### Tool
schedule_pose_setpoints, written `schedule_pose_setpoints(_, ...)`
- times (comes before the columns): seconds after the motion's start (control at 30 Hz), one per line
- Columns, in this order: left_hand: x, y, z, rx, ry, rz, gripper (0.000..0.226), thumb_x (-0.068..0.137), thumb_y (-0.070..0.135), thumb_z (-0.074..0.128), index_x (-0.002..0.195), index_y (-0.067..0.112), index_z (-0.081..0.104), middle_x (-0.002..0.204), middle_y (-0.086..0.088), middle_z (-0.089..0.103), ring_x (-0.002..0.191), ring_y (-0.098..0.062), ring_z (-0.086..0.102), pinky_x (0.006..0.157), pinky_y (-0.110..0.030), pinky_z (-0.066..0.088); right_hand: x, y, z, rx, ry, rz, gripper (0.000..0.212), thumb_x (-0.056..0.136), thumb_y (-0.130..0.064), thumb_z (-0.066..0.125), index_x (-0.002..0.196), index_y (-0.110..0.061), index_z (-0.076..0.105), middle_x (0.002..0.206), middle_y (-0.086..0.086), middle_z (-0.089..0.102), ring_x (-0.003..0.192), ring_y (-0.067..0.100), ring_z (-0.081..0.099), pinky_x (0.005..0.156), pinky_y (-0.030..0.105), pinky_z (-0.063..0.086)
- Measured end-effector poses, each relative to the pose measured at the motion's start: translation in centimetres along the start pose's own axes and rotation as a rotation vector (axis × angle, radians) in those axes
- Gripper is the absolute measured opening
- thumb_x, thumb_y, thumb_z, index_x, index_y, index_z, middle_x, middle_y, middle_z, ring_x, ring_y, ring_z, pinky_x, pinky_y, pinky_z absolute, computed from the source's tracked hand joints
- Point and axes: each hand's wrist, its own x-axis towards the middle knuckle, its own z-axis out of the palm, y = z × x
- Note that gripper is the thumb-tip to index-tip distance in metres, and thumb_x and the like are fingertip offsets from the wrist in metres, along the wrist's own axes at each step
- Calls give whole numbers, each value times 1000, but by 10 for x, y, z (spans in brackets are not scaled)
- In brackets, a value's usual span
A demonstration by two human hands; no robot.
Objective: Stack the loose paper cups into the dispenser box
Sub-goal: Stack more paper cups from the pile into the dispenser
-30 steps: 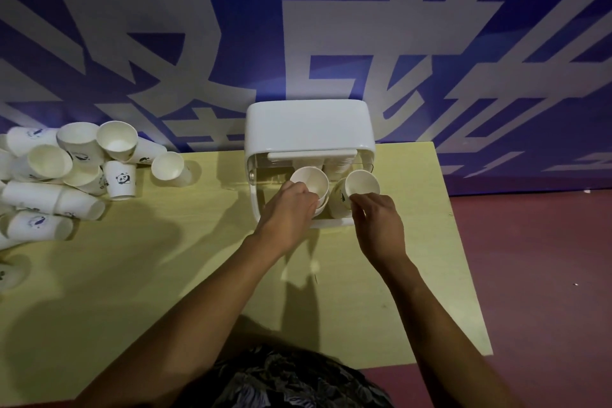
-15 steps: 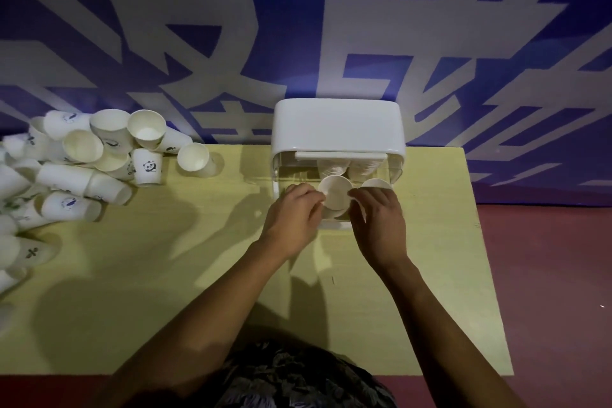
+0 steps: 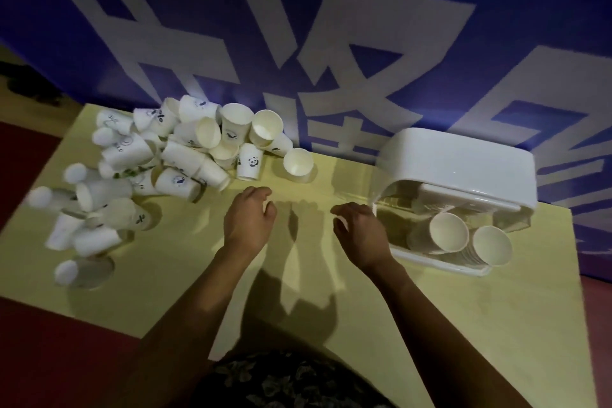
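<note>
I had pulled both hands back out of the dispenser box (image 3: 463,169), where half a second before they were seating cups. My left hand (image 3: 250,219) and right hand (image 3: 359,232) now hovered over the yellow surface (image 3: 463,325) between box and pile, their fingers loosely curled and holding nothing. Two nested stacks (image 3: 448,232) lay in the box's open front, mouths toward me. The loose cups (image 3: 185,156) sat heaped at the left, with a panda-print cup (image 3: 250,164) and a single upright cup (image 3: 298,162) nearest. I judged that delivery finished and another pickup due; most of the pile remained.
</note>
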Motion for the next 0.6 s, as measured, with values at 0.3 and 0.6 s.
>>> schedule_pose_setpoints(0.3,94,-73,-59,336,-12,142,31,89,15,53,119,14,58,118,-7,58,103,-32,54,75,-41,49,75,-62,44,-117,15,72,35,86,-12,64,121,-14,63,122,5,64,109,25,59,83,38,54)
schedule_pose_setpoints(0.6,149,-108,-80,679,-310,227,50,80,9,68,125,14,49,125,-9,50,109,-27,55,82,-37,51,125,-82,85,-118,-69,204,46,85,-4,60,130,-5,54,130,15,58,118,36,52,95,43,46)
